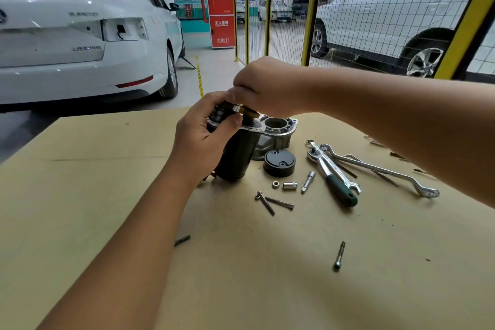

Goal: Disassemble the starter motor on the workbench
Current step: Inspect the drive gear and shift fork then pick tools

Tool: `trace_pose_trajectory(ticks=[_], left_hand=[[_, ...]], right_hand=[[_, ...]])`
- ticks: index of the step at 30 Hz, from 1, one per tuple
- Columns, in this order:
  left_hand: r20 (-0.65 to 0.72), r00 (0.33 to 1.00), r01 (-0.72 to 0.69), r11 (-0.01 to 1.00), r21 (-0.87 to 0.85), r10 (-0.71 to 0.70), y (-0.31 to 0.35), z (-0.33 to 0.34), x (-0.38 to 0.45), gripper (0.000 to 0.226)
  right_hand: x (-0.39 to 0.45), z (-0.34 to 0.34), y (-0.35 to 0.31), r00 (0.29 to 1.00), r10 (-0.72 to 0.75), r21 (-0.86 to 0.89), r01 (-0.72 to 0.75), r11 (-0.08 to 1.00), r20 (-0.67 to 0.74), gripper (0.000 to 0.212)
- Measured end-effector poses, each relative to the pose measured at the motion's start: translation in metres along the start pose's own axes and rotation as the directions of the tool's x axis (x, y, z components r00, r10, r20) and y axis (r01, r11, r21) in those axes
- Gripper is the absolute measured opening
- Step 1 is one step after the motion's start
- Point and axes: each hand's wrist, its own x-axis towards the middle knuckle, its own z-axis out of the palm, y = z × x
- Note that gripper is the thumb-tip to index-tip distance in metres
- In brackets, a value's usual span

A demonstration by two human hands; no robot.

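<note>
On the workbench: a person's two bare hands work at a starter motor (235, 153) standing upright on a cardboard sheet (107, 195).
Left hand (201, 136): fingers curled round the dark motor body near its top, thumb across the front.
Right hand (265, 86): just above the left, fingers curled down and pinching a part at the motor's upper end; the part itself is mostly hidden.
Right of the left hand: an aluminium housing (276, 134) touching the motor's far side, and a black round end cap (280, 166) lying just in front of it.
Below the right forearm: a green-handled ratchet (332, 177) lying across two wrenches (380, 169).
Nearer the camera than the hands: a nut (275, 184), a socket (290, 185), an extension bar (308, 181), two crossed long bolts (273, 202) and, well apart, a single bolt (339, 256).
Behind the hands: a white car (80, 35) and a yellow-framed mesh fence (348, 8).
</note>
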Motion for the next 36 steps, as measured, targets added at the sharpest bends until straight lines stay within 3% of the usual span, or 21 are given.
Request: trace_pose_trajectory(ticks=[7,13,17,20,23,26,30,33,36], left_hand=[[-0.017,0.999,-0.032,0.999,0.014,0.032,-0.003,0.001,-0.001,0.026],[-0.081,0.997,-0.002,0.998,0.063,0.007,-0.005,0.004,0.0,0.018],[-0.193,0.981,0.023,0.988,0.154,0.007,0.0,0.012,0.002,0.017],[-0.233,0.971,0.089,0.984,0.153,-0.052,0.003,0.015,0.004,0.018],[-0.259,0.963,0.127,0.976,0.178,-0.078,0.005,0.019,0.004,0.024],[-0.316,0.943,0.176,0.958,0.225,-0.099,0.007,0.025,0.002,0.031],[-0.344,0.934,0.187,0.956,0.226,-0.102,0.009,0.025,0.001,0.032],[-0.36,0.923,0.211,0.961,0.18,-0.135,0.01,0.024,0.003,0.031],[-0.371,0.908,0.255,0.959,0.122,-0.194,0.012,0.027,0.005,0.032]], right_hand=[[0.001,-0.004,0.003,0.999,-0.033,-0.054,0.033,0.998,0.016,0.04],[-0.024,-0.023,0.032,0.982,0.157,0.388,-0.104,0.916,-0.106,0.033],[-0.062,-0.003,0.067,0.952,0.283,0.48,-0.194,0.856,-0.119,0.029],[-0.101,0.034,0.095,0.882,0.464,0.505,-0.364,0.783,-0.085,0.028],[-0.143,0.081,0.115,0.749,0.652,0.487,-0.529,0.695,-0.117,0.029],[-0.17,0.112,0.115,0.67,0.71,0.459,-0.572,0.68,-0.218,0.023],[-0.173,0.12,0.111,0.751,0.594,0.288,-0.523,0.802,-0.289,0.017],[-0.174,0.123,0.109,0.842,0.518,0.199,-0.487,0.85,-0.152,0.02],[-0.179,0.125,0.11,0.861,0.502,0.196,-0.48,0.855,-0.082,0.018]])
